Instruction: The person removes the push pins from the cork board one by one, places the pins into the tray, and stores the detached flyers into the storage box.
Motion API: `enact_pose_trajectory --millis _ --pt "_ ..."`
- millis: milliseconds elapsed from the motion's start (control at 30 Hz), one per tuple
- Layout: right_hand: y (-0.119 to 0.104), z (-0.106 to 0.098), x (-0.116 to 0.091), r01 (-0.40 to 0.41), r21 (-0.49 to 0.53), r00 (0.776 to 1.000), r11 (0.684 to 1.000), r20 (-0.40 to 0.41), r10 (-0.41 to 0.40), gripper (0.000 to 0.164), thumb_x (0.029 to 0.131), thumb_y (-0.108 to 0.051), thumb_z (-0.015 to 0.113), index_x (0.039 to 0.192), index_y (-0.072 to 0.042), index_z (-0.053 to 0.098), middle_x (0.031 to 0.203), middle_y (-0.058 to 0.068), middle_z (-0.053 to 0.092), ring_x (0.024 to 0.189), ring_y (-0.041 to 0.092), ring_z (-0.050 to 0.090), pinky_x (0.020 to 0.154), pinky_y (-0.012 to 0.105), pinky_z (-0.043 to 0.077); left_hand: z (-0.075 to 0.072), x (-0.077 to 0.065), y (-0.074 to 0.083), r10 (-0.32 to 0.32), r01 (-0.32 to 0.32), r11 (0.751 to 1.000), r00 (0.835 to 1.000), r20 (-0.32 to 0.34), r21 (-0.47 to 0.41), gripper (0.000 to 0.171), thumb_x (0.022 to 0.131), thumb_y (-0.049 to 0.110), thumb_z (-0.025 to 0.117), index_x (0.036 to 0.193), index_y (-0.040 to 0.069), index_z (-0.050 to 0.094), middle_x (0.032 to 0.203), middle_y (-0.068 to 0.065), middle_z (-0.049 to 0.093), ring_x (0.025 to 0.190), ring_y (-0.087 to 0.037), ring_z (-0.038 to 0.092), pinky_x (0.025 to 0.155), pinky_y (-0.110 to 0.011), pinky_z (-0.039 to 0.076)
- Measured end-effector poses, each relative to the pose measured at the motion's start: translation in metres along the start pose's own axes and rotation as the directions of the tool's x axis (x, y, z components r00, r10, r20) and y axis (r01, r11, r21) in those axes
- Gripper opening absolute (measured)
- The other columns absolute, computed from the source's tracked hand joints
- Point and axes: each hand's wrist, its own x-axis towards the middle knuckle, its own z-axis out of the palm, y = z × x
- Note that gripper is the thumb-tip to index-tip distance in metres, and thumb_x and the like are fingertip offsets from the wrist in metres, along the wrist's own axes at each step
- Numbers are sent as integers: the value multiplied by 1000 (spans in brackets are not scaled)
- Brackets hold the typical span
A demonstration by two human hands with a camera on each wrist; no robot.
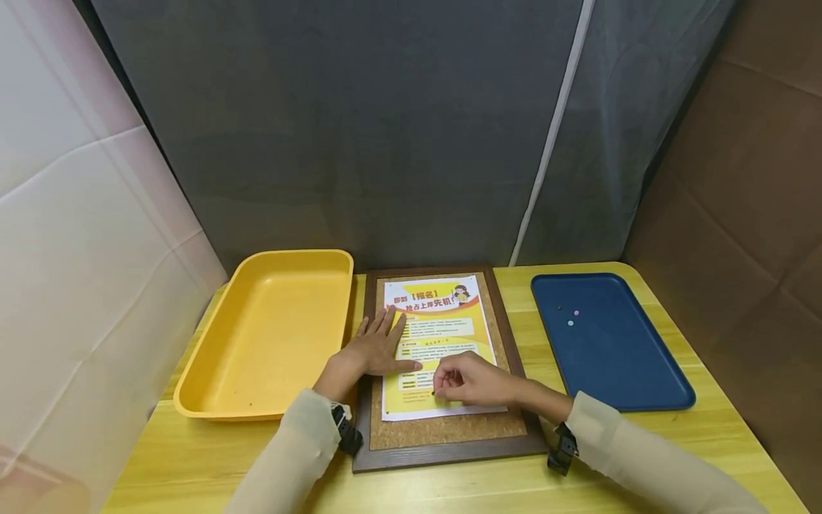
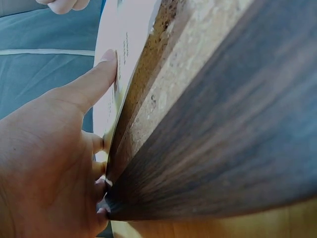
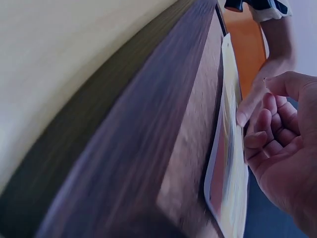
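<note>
A yellow-and-white printed poster [image 1: 443,328] lies on a cork board [image 1: 449,430] with a dark wooden frame [image 1: 449,453]. My left hand [image 1: 377,350] rests with spread, straight fingers on the poster's left side, its thumb [image 2: 101,74] on the paper. Over the poster's lower half, my right hand [image 1: 472,378] pinches a tiny dark thumbtack [image 1: 433,393] between thumb and index finger, the other fingers curled in. From the right wrist view, the thumbtack shows only as a speck at the fingertips. The poster's lower edge [image 3: 210,191] stands slightly off the cork.
To the left is a deep yellow tray [image 1: 263,343]. A flat blue tray [image 1: 616,350] on the right bears a dark, a pink thumbtack [image 1: 576,313] and a white thumbtack [image 1: 570,323]. Grey cloth [image 1: 347,143] hangs behind the wooden table [image 1: 212,464].
</note>
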Motion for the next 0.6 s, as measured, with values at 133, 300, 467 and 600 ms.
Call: enact_pose_trajectory --millis 133,300,467,600 --pt "5 -6 -6 6 -2 1000 1000 -14 -6 7 98 -5 73 94 -11 74 77 -8 61 67 2 51 60 19 44 0 0 0 1 -1 1000 1000 -4 -4 110 97 74 55 171 9 8 177 -19 -3 164 -37 1 130 -59 4" --pt "11 -18 -16 -5 -17 999 1000 -42 5 5 97 -6 75 94 -9 74 77 -7 60 69 3 51 62 20 46 0 -1 0 3 -3 1000 1000 -2 -6 110 97 74 55 171 8 8 177 -19 -3 164 -38 1 130 -60 4" --pt "17 -32 -26 11 -29 997 1000 -80 -14 5 97 -6 76 94 -8 73 78 -4 63 69 3 50 62 20 43 1 -1 0 9 -9 1000 1000 -6 -5 110 97 74 56 171 9 8 177 -19 -3 164 -38 0 130 -60 4" --pt "23 -43 -34 56 -52 993 997 -103 -61 6 97 -5 76 93 -7 72 79 0 64 68 3 47 60 20 41 1 0 0 12 -12 1000 1000 -12 -4 109 97 74 56 171 9 9 177 -19 -2 164 -38 -1 130 -60 5"
